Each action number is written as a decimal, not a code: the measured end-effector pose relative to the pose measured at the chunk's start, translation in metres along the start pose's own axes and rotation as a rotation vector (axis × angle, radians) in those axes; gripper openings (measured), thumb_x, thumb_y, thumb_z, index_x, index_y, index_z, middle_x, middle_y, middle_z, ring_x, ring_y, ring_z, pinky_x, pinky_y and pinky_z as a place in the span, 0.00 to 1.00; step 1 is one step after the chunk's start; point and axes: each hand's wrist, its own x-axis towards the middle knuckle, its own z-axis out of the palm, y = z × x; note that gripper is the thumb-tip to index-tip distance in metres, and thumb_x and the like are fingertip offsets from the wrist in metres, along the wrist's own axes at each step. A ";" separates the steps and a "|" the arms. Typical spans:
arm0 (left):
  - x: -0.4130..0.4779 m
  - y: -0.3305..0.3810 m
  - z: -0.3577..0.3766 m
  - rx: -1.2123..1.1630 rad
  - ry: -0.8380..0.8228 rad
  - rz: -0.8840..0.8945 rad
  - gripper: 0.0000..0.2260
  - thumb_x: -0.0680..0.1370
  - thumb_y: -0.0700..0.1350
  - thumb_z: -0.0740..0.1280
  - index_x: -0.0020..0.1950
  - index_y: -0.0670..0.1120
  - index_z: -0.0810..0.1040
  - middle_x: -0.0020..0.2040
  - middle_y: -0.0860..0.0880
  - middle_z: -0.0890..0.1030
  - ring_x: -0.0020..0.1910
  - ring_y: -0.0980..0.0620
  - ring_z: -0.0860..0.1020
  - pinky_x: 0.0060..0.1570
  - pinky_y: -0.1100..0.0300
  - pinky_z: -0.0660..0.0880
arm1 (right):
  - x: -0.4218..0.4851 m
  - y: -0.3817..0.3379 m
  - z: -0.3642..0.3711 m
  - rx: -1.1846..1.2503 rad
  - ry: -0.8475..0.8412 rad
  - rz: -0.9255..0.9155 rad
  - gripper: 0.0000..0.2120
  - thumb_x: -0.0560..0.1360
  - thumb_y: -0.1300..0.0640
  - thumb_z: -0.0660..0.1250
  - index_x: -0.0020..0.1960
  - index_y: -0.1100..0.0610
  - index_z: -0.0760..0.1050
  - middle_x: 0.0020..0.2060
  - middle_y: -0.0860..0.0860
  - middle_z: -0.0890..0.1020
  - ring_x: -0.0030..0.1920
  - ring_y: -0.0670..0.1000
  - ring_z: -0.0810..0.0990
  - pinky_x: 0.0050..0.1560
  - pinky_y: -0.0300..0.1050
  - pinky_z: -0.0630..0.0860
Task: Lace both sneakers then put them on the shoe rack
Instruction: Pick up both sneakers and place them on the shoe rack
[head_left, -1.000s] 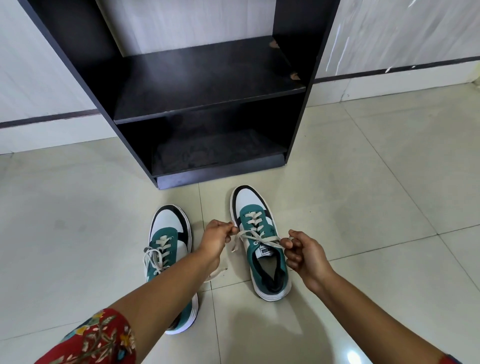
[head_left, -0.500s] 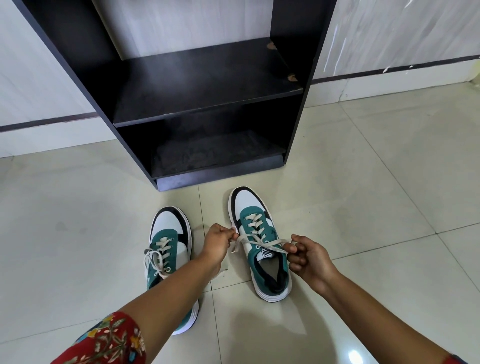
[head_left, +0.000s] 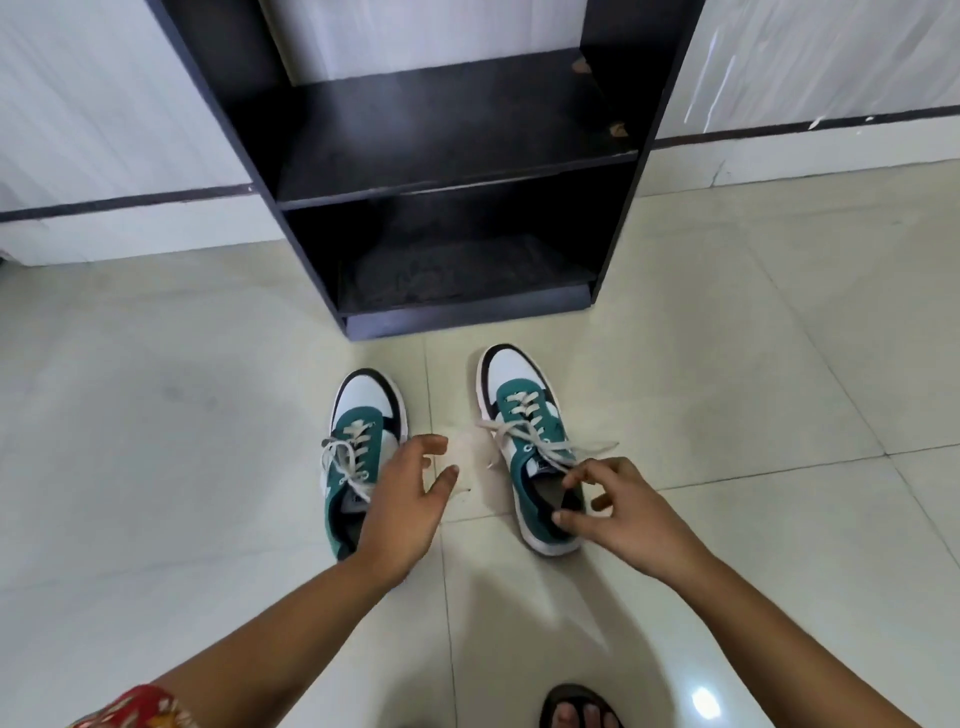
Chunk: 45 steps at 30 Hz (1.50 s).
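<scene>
Two teal, white and black sneakers stand side by side on the tiled floor, toes toward the black shoe rack (head_left: 618, 218). The left sneaker (head_left: 363, 415) has a tied cream lace. On the right sneaker (head_left: 519, 410), cream lace ends (head_left: 530, 436) lie loose across the tongue and out to both sides. My left hand (head_left: 405, 499) hovers between the sneakers, fingers spread, holding nothing, and covers the left sneaker's heel side. My right hand (head_left: 618, 509) is over the right sneaker's heel opening, fingers apart, fingertips touching the lace near the tongue without gripping it.
The rack has two bare dark shelves and stands against a pale wall with a dark stripe (head_left: 124, 200). A foot in a dark sandal (head_left: 576, 712) shows at the bottom edge. Pale floor tiles spread to both sides.
Both hands have let go of the right sneaker's lace ends, which now lie slack. My left hand drew back toward the left sneaker and opened. The camera moved nearer.
</scene>
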 end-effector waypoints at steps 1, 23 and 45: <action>-0.010 -0.008 -0.004 0.124 0.039 0.060 0.13 0.76 0.45 0.66 0.59 0.49 0.72 0.59 0.51 0.76 0.59 0.51 0.73 0.60 0.54 0.71 | -0.003 -0.002 0.007 -0.154 -0.041 0.014 0.21 0.67 0.45 0.71 0.58 0.43 0.72 0.63 0.48 0.66 0.53 0.53 0.79 0.53 0.46 0.75; -0.053 -0.061 -0.017 0.158 0.242 -0.123 0.12 0.63 0.47 0.75 0.36 0.47 0.72 0.46 0.55 0.74 0.38 0.48 0.75 0.32 0.58 0.68 | 0.012 -0.012 0.043 -0.667 0.163 -0.115 0.21 0.71 0.45 0.66 0.64 0.44 0.71 0.53 0.54 0.82 0.51 0.58 0.80 0.43 0.45 0.73; -0.079 0.178 -0.174 0.351 0.209 0.035 0.15 0.69 0.55 0.71 0.36 0.48 0.69 0.70 0.57 0.69 0.37 0.56 0.71 0.28 0.64 0.68 | -0.099 -0.233 -0.103 -0.637 0.349 -0.259 0.15 0.57 0.53 0.81 0.36 0.57 0.78 0.31 0.53 0.83 0.21 0.59 0.77 0.24 0.38 0.64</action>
